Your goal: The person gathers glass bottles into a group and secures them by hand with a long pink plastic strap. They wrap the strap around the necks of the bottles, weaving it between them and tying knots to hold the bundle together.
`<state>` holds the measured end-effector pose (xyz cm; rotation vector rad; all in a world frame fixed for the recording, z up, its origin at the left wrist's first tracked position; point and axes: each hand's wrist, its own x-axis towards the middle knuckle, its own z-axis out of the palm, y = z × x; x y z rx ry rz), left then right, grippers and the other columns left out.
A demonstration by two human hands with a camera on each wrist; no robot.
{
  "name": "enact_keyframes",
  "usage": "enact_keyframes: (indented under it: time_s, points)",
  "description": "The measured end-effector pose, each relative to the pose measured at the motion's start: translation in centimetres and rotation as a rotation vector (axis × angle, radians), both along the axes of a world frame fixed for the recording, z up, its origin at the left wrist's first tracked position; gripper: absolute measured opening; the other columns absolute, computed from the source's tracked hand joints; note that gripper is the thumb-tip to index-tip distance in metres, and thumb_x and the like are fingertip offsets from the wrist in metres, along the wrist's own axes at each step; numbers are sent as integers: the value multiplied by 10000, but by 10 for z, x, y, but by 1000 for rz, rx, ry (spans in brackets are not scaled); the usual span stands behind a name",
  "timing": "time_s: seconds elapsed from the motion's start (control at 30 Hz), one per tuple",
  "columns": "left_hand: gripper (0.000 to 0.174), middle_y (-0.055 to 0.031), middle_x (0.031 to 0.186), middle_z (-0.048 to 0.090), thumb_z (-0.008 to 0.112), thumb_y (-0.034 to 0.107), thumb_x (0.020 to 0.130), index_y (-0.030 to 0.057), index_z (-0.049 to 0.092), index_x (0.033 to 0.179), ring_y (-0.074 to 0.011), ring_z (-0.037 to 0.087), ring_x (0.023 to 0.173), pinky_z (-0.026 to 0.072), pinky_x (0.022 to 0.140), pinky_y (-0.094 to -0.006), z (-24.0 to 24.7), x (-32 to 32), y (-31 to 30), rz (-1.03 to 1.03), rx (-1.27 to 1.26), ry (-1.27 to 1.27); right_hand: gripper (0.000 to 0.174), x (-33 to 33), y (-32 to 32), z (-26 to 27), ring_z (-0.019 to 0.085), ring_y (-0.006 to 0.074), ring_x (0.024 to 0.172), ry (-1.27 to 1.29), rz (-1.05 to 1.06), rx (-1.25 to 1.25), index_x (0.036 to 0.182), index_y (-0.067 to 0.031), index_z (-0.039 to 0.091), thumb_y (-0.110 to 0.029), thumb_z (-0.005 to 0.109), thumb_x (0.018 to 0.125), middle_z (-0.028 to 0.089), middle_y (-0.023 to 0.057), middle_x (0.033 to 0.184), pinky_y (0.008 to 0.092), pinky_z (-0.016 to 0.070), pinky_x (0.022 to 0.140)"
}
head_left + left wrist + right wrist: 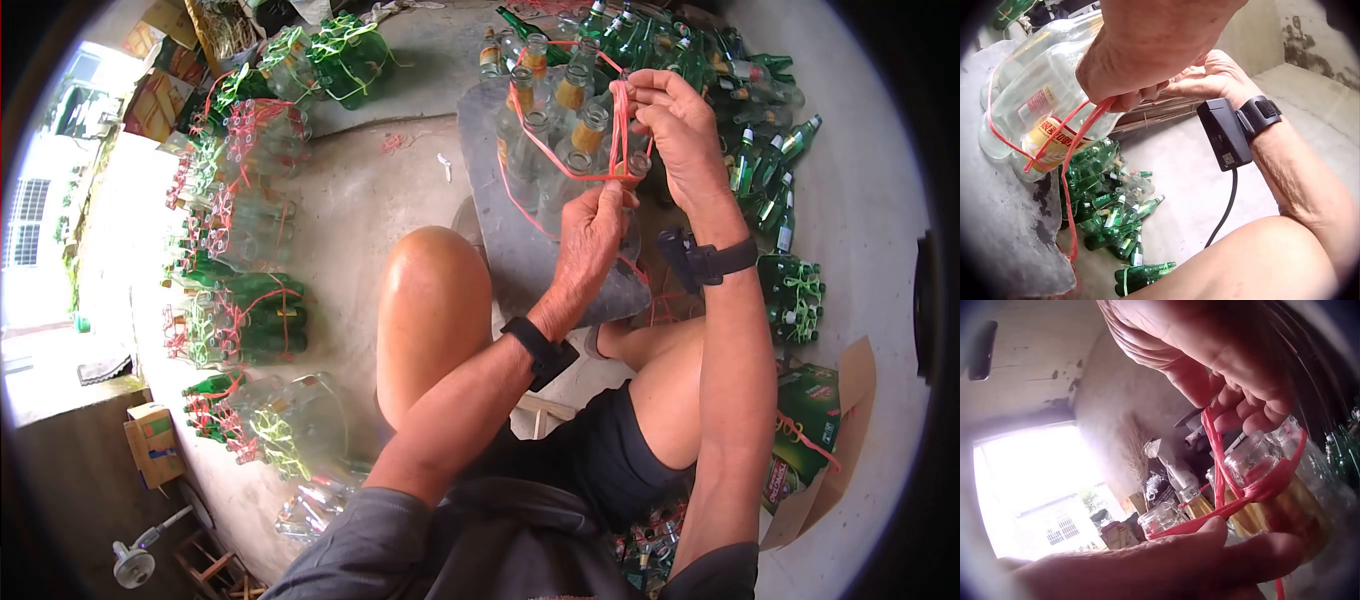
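Note:
Clear glass bottles [548, 125] stand in a cluster on a grey slab [515, 275], with red plastic twine [555, 165] running round their necks and a second loop lower down. My left hand [592, 232] pinches the twine at the neck of the nearest bottle, thumb on top. Just above and to the right, my right hand [685, 130] holds gathered strands of the same twine between thumb and fingers. In the right wrist view the strands [1215, 440] rise from the bottle mouth into the right hand's fingers. A yellow label [1050, 140] shows on one bottle in the left wrist view.
Loose green bottles [650, 45] lie heaped behind and right of the slab. Tied bundles of bottles [260, 225] line the left side of the floor. An opened carton [815, 440] stands at the right, a small fan [135, 565] at the lower left. My bent knee [435, 290] is beside the slab.

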<state>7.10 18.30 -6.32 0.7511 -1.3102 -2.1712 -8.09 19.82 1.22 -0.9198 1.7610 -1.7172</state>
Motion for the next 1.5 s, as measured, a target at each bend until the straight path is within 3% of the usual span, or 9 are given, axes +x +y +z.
enact_keyframes:
  time_s: [0.33,0.47,0.67,0.93,0.97,1.03,1.27,1.43,1.5]
  points:
    - [348,39,653,479,512,269,1080,-11,691,978,-53,386,566,295,498,-246,-3,-2,1,13,9,0,491,7,-15,-11,669,118,984,283,71,85,1286,-22,634,113,470,844,692,138,1313,263,535,718]
    - [342,37,656,482,509,262,1079,-8,694,981,-54,383,570,289,509,-245,2,1,-1,10,37,-16,488,13,-16,-9,723,198,976,199,98,123,1277,4,641,121,478,832,721,181,1229,309,584,794]
    - [333,39,661,483,514,253,1076,-3,693,963,-58,379,577,278,514,-259,1,0,0,20,39,3,435,7,-19,-14,709,159,724,381,165,236,1250,-37,676,48,549,842,743,132,1222,321,557,646]
    - [316,40,680,498,522,240,1072,-3,688,958,-53,399,597,298,525,-254,-1,2,3,43,18,-2,354,4,-26,-26,693,377,996,810,121,339,1171,-27,712,-65,699,820,709,196,1075,435,553,901]
    - [306,37,683,503,524,235,1071,-4,688,972,-54,406,601,304,528,-253,-1,3,3,49,20,-8,354,3,-26,-28,693,377,996,810,123,339,1171,-27,712,-65,699,820,709,196,1075,435,553,901]
    - [291,34,691,510,528,228,1069,-4,686,994,-56,411,606,310,528,-253,1,8,4,47,5,-33,334,0,-26,-30,627,209,758,941,77,278,1161,-31,726,-23,694,829,621,99,994,349,528,715]
    - [252,33,723,514,530,215,1071,4,668,1077,-63,428,623,337,536,-249,11,22,11,72,-14,-43,348,-1,-24,-23,615,189,728,810,120,345,1175,-9,728,-19,715,827,592,98,983,328,520,691]
    - [245,29,743,514,520,211,1080,9,658,1073,-62,429,625,351,545,-241,14,33,6,69,-8,-19,471,7,-13,3,647,138,823,511,201,496,1349,39,607,4,652,882,620,112,1094,307,537,707]
    - [242,26,751,517,518,209,1082,9,655,1068,-60,431,630,355,546,-240,10,34,2,64,-46,-12,538,4,-4,2,685,193,826,497,219,486,1389,42,572,-26,658,862,662,159,1039,345,548,748]
